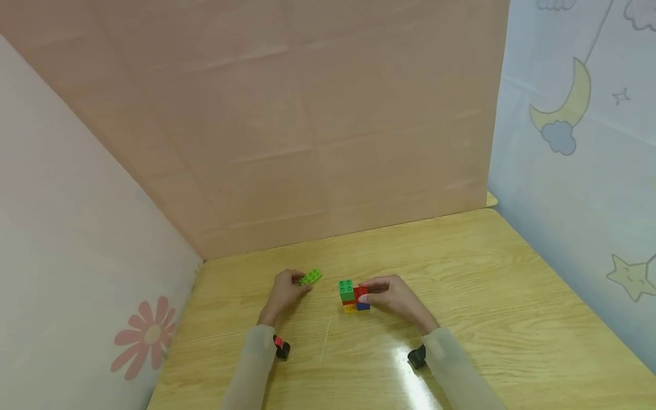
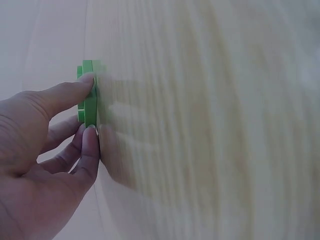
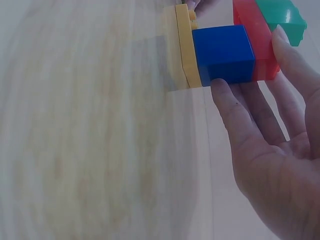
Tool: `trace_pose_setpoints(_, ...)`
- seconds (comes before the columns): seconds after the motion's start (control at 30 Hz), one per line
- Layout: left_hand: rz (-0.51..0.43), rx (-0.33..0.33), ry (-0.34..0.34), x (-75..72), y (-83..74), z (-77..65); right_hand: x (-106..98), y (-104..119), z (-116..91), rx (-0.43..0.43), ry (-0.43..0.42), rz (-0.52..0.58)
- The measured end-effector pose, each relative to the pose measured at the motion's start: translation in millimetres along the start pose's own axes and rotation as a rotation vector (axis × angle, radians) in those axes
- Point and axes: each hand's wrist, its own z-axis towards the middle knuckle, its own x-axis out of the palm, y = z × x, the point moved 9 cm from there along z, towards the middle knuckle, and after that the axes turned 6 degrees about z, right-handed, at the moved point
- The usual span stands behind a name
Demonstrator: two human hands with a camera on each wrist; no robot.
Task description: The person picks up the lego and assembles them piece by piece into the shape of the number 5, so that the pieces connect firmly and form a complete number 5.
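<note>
1. While the left hand (image 1: pixel 286 293) held the green plate (image 1: pixel 310 277) low over the surface (image 1: pixel 512 285), left of the stack (image 1: pixel 355 296) and apart from it, the likeliest trouble seemed to lie in the stack's joints.
2. Because the red brick (image 3: pixel 250 20) reached out past the blue brick (image 3: pixel 223 55), over the yellow plate (image 3: pixel 187 45), with the green brick (image 3: pixel 283 17) above that overhang, pressure on top could have levered the red brick loose.
3. Too firm a sideways squeeze from the right hand (image 1: pixel 396 296) might have slid or tipped the stack.
4. Pinched near its left end, the green plate could have twisted if its free end had caught on something; whether it touched the surface could not be told.
5. Both forearms came in from the near side, well apart, and angled inward. The left fingers and thumb were closed on the green plate.
6. The right hand came from the stack's right, fingers and thumb grasping it around the red and blue bricks.
</note>
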Motion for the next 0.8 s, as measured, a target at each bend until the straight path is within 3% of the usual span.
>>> trace_pose_setpoints(0.53,0.029,0.047,-0.004,-0.1,-2.6,-0.7,-1.0,-0.1,-1.0,0.003,0.002,0.012)
trace_pose_setpoints(0.8,0.011,0.02,-0.009,-5.1,-1.9,-3.1,0.8,-0.3,-1.0,-0.016,0.014,0.0)
